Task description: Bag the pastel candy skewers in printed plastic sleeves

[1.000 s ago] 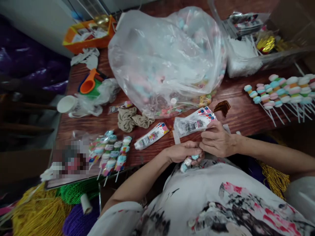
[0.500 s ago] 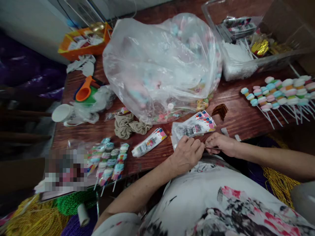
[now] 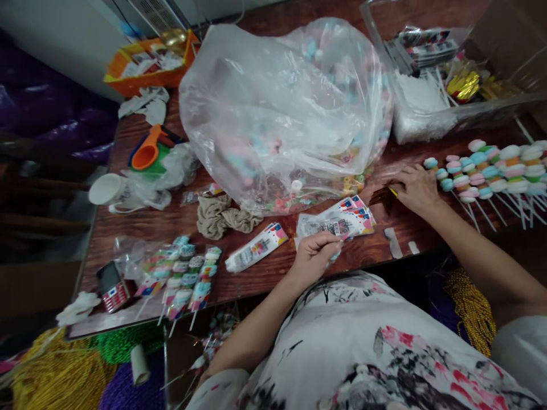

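Observation:
My left hand is closed near the table's front edge on what looks like a candy skewer; only a light-blue bit and a pink tip show past the fingers. Just beyond it lies a fanned stack of printed clear bags. My right hand reaches farther out, its fingertips pinching at the bundle of gold twist ties, where one yellow glint shows. A second stack of bags rests left of my left hand. Several bagged candy skewers lie farther left.
A big clear bag of marshmallow candies fills the table's middle. Unwrapped marshmallow skewers lie at right, below a clear bin of sticks and bags. Left are a beige cloth, orange scoop, white cup and mobile phone.
My right hand has left my left hand and moved out to the gold twist ties. My left hand has shifted slightly left and turned. The view has shifted a little.

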Demonstrator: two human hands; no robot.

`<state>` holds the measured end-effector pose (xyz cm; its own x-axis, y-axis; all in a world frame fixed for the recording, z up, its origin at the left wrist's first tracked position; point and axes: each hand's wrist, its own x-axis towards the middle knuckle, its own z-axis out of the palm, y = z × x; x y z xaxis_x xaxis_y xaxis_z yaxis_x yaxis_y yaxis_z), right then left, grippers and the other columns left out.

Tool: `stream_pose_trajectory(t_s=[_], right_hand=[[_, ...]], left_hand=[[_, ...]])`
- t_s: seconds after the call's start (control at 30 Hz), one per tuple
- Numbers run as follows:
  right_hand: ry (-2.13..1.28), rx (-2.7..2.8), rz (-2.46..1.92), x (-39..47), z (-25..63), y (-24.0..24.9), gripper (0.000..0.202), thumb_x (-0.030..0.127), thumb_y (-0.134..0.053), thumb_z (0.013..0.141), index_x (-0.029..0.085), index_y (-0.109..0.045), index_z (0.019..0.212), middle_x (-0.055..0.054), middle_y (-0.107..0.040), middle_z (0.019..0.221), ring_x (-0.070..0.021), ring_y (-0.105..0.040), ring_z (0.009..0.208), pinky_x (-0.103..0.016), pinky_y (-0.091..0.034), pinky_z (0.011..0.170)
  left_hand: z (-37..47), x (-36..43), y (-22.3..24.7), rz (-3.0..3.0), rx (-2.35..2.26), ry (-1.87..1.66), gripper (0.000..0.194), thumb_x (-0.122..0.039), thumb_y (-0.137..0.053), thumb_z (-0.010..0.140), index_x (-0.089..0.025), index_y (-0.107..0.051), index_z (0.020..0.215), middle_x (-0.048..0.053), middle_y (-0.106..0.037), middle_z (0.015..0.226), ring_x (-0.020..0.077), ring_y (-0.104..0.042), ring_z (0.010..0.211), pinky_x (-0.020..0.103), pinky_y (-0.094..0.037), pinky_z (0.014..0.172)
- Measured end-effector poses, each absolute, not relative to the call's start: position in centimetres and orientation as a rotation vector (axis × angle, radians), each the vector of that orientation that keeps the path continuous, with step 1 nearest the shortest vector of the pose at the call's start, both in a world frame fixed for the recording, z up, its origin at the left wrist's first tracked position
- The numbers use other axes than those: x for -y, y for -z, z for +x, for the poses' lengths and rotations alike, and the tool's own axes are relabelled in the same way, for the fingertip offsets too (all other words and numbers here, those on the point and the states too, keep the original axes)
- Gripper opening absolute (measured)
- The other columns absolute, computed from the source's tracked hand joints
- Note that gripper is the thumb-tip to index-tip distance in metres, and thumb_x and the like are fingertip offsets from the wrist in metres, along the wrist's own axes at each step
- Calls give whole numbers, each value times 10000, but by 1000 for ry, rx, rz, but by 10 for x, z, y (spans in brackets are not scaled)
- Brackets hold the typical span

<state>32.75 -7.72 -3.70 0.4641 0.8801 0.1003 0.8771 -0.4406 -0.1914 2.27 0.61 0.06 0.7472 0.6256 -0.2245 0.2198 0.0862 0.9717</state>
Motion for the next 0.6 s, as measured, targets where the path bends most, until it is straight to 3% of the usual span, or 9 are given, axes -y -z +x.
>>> stream_pose_trajectory(t_s=[0.1,0.23,0.43,0.6], right_hand=[[25,1621,-2514,76,324,40,210,233,-482,862,182,-685,876,-116,-686,1015,-291,-517,1032,-399,-326,792],[96,1629,-2441,84,323,38,147,207,-466,851,164,-607,847,-145,-668,928,-284,-547,942,-383,-355,751],[-102,1242,-2188,109,326,30,101,176,-502,811,224,-571,868,-16,-641,711,-170,-555,615,-303,-402,599],[-174,1122,-2020,126,315,31,48,185,-551,808,222,-580,818,10,-626,672,-148,-576,584,-278,-438,561]], left_hand=[[23,0,1,1153,-910,-218,203,-337,-739,707,-143,-733,765,-8,-616,618,59,-475,467,198,-333,451],[24,4,1,925,-966,-215,249,-327,-781,622,-133,-727,769,5,-654,613,70,-523,455,194,-407,449],[20,-3,4,755,-854,-319,178,-261,-762,628,-125,-687,715,2,-647,594,79,-533,431,201,-418,425],[18,-4,4,734,-831,-311,176,-261,-769,636,-125,-693,717,6,-648,591,80,-541,450,198,-431,432]])
